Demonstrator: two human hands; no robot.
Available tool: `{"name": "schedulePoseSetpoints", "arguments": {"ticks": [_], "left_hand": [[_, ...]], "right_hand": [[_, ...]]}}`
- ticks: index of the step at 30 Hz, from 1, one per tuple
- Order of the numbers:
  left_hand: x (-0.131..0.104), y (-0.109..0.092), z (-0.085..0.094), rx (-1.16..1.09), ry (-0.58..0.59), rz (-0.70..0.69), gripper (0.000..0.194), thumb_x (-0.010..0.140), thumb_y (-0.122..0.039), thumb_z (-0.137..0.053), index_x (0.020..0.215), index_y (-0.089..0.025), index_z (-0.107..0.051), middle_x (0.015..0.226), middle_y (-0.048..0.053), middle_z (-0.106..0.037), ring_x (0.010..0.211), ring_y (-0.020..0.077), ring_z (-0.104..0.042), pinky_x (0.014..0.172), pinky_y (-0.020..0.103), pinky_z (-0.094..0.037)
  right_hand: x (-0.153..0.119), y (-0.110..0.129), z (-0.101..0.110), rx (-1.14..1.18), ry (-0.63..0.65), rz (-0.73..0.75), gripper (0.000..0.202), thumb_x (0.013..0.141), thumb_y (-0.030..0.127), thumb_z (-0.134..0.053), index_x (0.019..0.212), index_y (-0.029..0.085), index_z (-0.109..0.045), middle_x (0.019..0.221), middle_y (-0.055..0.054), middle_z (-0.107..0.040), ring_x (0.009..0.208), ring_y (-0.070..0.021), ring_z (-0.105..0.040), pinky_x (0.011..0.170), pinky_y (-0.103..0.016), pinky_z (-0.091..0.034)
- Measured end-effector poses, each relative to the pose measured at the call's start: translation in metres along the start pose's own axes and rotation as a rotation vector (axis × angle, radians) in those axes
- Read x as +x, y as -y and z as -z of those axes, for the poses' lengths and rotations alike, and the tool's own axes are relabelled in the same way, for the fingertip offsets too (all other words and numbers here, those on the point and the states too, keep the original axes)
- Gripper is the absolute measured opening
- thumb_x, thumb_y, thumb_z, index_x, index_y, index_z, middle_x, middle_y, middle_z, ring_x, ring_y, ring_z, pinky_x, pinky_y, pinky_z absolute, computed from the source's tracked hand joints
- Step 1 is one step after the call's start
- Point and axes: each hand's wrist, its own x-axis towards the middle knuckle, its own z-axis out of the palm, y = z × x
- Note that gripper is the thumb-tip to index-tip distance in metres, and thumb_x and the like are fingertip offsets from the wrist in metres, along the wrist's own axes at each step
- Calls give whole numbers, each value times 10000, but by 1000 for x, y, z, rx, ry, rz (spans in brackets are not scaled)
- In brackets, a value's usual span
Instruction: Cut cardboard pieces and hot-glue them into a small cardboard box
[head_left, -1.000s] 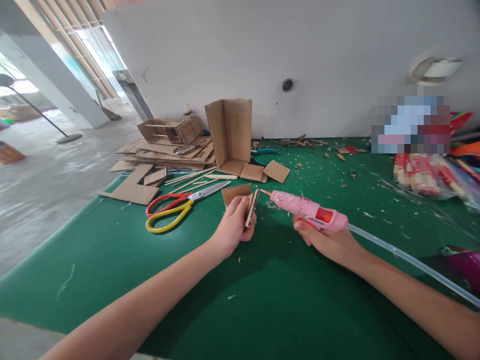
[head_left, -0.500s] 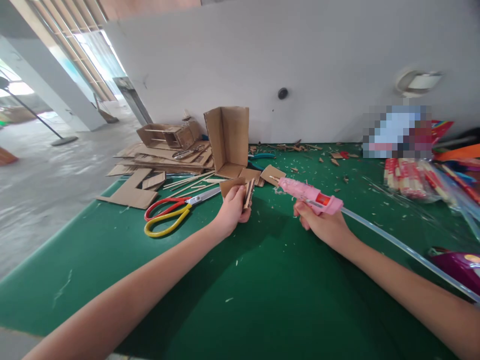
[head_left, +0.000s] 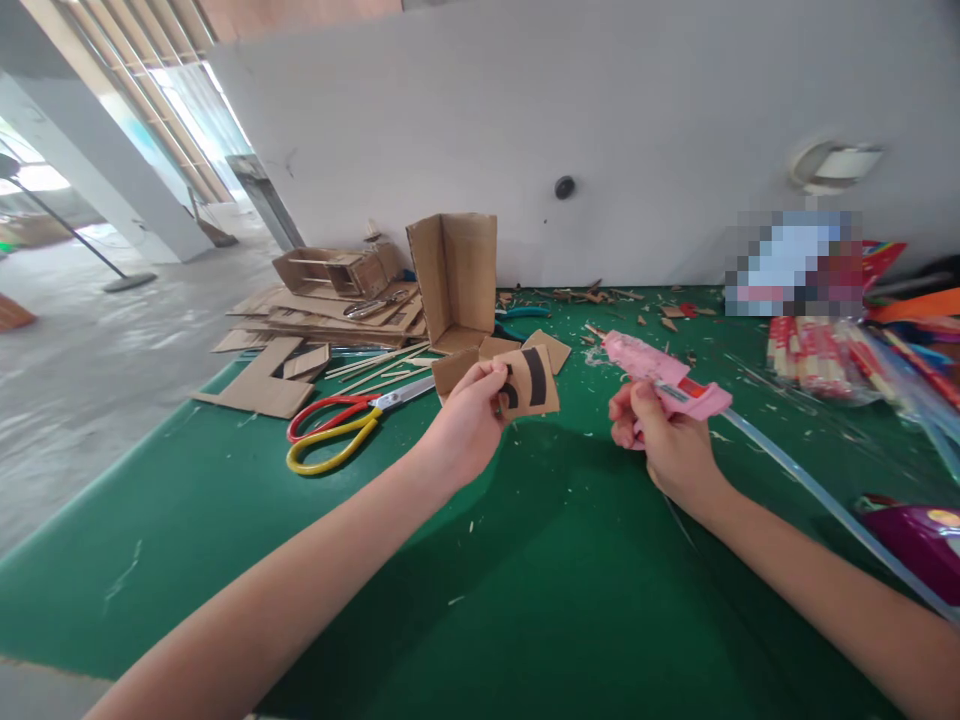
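Note:
My left hand (head_left: 471, 425) is closed on a small piece of cardboard (head_left: 538, 382) with black printed marks, held up over the green table. My right hand (head_left: 670, 428) grips a pink hot glue gun (head_left: 646, 362), its nozzle pointing up and to the left. From the gun's back a long clear glue stick (head_left: 825, 500) runs down to the right. Just behind my left hand stands a folded cardboard piece (head_left: 469, 265) with two upright walls. Red-and-yellow-handled scissors (head_left: 352, 430) lie open to the left of that hand.
Flat cardboard sheets (head_left: 322, 325) are piled at the back left, with a small cardboard box model (head_left: 337, 272) on top. Thin wooden sticks (head_left: 382, 365) lie before them. Packaged red-and-white items (head_left: 806, 360) and a purple object (head_left: 919, 545) sit at the right. A wall (head_left: 637, 120) rises behind.
The cardboard in my left hand has turned so its printed face shows. My right hand has moved the glue gun to the right, away from it.

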Motion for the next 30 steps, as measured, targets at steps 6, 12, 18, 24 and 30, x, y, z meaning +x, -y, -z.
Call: {"name": "schedulePoseSetpoints", "arguments": {"ticks": [6,12,18,24,30], "left_hand": [[-12,6,6,-57,-6,-8,63,821,-135,-623,852,-155,-572,860,27,-644,770,115,-631,712,239,-496],[-12,8,10,-112,0,88,26,850,-129,-588,849,-125,-614,715,8,-623,582,64,-588,547,166,-480],[-6,8,15,-251,-64,281,179,913,-123,-486,752,-110,-563,525,-28,-534,464,55,-556,558,180,-532],[0,18,22,-248,-73,304,153,919,-137,-481,795,-106,-566,576,-5,-586,490,63,-591,538,168,-533],[2,18,22,-257,-96,304,184,926,-131,-447,765,-128,-536,510,-39,-499,446,62,-549,504,169,-511]], "right_hand": [[2,2,-1,84,1,-3,385,839,556,-562,700,197,-561,646,23,-556,408,-68,-462,394,-224,-363],[-4,-2,5,90,116,89,326,880,494,-541,744,203,-589,641,21,-551,449,-83,-476,456,-248,-393],[-18,4,11,-28,353,143,331,915,487,-476,766,208,-576,519,39,-490,471,-114,-467,520,-280,-393],[-18,15,7,-299,373,13,430,825,610,-521,668,210,-515,480,49,-435,437,-111,-421,467,-278,-349],[-16,13,6,-362,311,15,457,828,609,-510,587,228,-436,465,46,-420,439,-115,-414,471,-282,-357]]}}
